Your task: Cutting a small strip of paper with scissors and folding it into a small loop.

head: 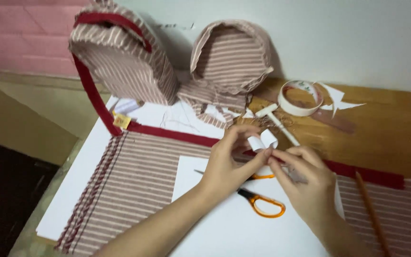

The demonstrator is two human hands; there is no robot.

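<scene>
My left hand (229, 164) and my right hand (305, 183) meet over a white sheet of paper (229, 228). Together they pinch a small curled strip of white paper (265, 141) between their fingertips. Under the hands lie orange-handled scissors (262, 204), blades pointing left. The sheet rests on brown-and-white striped cloth (134, 181) with a red border (167, 132).
A striped fabric-covered box (124, 57) and its rounded lid (229, 57) stand at the back. A roll of white tape (300, 97), a white plastic stick tool (277, 121) and paper scraps (338, 100) lie on the wooden table (386, 128). A pencil (369, 209) lies at right.
</scene>
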